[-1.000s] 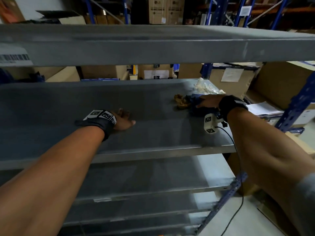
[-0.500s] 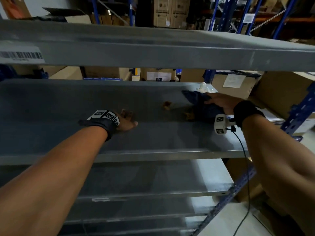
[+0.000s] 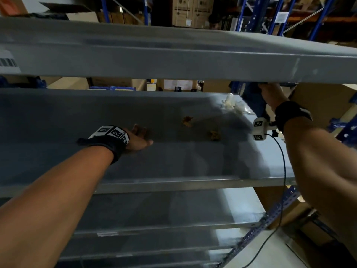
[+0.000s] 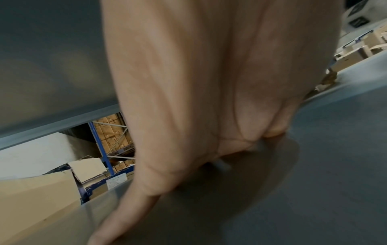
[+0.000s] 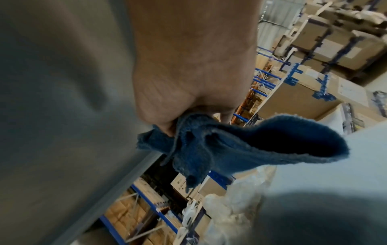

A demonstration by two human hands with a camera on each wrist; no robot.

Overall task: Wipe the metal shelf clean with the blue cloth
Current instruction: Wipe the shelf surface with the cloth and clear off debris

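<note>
The grey metal shelf runs across the head view. My left hand lies flat on it near the middle, fingers straight. My right hand is raised off the shelf at its far right end, partly hidden under the upper shelf, and grips the blue cloth, which hangs loose from the fist. Two brown crumbs of debris lie on the shelf between the hands.
An upper shelf hangs close above the hands. A crumpled clear plastic bag sits at the shelf's far right corner. Lower shelves lie beneath. Cardboard boxes and blue rack posts stand behind and to the right.
My right hand has lifted the blue cloth off the shelf and swung it up and to the far right. Two bits of debris now lie uncovered. The left hand has stayed put.
</note>
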